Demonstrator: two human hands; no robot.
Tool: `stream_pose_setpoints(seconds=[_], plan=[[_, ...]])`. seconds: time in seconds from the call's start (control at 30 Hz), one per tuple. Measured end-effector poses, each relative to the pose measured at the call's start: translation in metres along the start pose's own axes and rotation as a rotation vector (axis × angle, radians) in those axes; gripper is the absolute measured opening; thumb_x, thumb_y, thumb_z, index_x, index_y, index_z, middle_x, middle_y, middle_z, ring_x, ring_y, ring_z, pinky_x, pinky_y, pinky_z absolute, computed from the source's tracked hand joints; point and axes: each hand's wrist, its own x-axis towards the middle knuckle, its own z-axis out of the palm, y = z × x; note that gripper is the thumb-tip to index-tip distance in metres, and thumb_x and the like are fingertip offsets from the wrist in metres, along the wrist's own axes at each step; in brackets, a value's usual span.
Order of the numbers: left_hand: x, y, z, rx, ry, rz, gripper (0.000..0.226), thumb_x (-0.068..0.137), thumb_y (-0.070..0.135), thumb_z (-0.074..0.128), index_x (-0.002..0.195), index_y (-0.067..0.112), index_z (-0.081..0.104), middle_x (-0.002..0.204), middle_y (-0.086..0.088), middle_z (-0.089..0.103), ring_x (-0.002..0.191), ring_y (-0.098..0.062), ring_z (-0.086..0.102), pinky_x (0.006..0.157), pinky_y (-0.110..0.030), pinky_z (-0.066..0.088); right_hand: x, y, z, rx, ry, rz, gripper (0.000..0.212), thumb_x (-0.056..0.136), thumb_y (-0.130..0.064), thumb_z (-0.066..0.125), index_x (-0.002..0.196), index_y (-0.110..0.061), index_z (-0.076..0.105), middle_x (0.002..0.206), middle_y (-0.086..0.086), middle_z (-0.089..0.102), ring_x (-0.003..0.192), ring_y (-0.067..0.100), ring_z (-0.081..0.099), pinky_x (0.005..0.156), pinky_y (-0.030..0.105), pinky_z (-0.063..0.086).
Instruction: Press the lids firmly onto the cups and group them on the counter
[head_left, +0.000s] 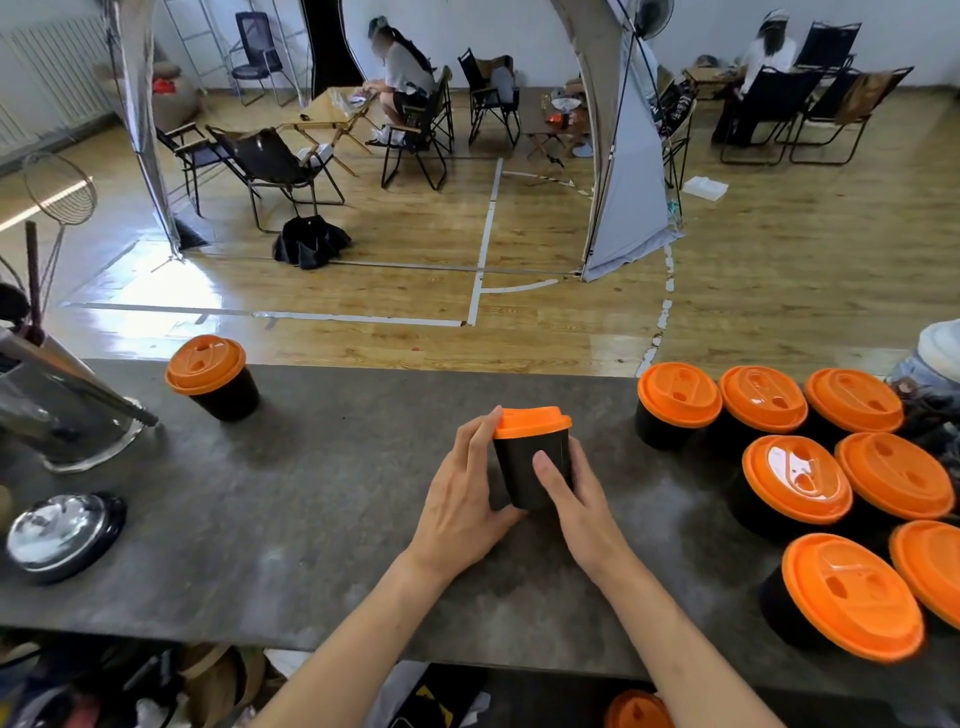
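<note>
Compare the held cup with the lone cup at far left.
The held cup is gripped by the left hand and right hand; the lone cup stands untouched. The held cup's lid shows side-on; the lone cup's shows its top. Both are black with orange lids.

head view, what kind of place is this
Probably an indoor sports hall used as a pop-up drinks stall: court lines on a wooden floor, folding chairs and a tent, and a counter with lidded cups.
</note>
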Motion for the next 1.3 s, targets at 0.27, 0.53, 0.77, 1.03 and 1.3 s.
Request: stream_pose_setpoints(seconds=[0.27,0.53,0.77,1.03,1.3], plan=[[0.0000,-0.0010,0.0006,-0.027,0.000,0.004,0.101,0.081,0.041,0.073,0.159,0.029,0.010,0.146,0.004,0.032,0.111,-0.015,0.058,0.079,-0.023,0.053,-0.0002,-0.0005,0.0014,-0.003,0.044,0.031,0.040,0.087,-0.051,0.057,0.122,-0.032,0.051,0.118,-0.011,0.063,0.109,-0.001,0.061,0.085,0.015,0.050],[0.0003,0.0047,-0.0012,-0.031,-0.010,-0.012,0.101,0.079,0.051,0.069,0.159,0.032,0.009,0.143,0.005,0.033,0.110,-0.010,0.056,0.082,-0.021,0.050,0.0001,0.0040,0.0018,-0.005,0.093,-0.006,0.051,0.084,-0.059,0.065,0.121,-0.027,0.051,0.118,-0.004,0.063,0.108,0.003,0.062,0.084,0.016,0.050],[0.0008,0.0011,0.0009,0.027,0.021,0.005,0.101,0.080,0.043,0.071,0.160,0.027,0.011,0.145,-0.001,0.035,0.111,-0.020,0.060,0.082,-0.030,0.055,-0.0008,0.0032,0.0032,-0.080,0.086,-0.030,0.063,0.083,-0.053,0.076,0.132,-0.026,0.048,0.120,-0.010,0.061,0.106,-0.006,0.060,0.084,0.016,0.052],[0.0004,0.0035,-0.0008,-0.009,0.068,-0.031,0.102,0.075,0.048,0.072,0.157,0.032,0.013,0.139,0.005,0.042,0.109,-0.013,0.058,0.083,-0.029,0.053,0.0009,0.0060,0.0006,-0.073,0.068,-0.045,0.067,0.079,-0.076,0.056,0.123,-0.025,0.057,0.115,-0.006,0.068,0.109,0.004,0.063,0.091,0.019,0.047],[0.0007,0.0021,-0.0009,0.029,0.031,0.007,0.100,0.079,0.046,0.073,0.158,0.027,0.015,0.144,0.002,0.038,0.117,-0.016,0.056,0.090,-0.028,0.050,0.0004,0.0078,0.0001,-0.029,0.060,0.008,0.054,0.081,-0.068,0.059,0.117,-0.027,0.058,0.110,-0.008,0.068,0.107,0.007,0.063,0.090,0.024,0.049]])
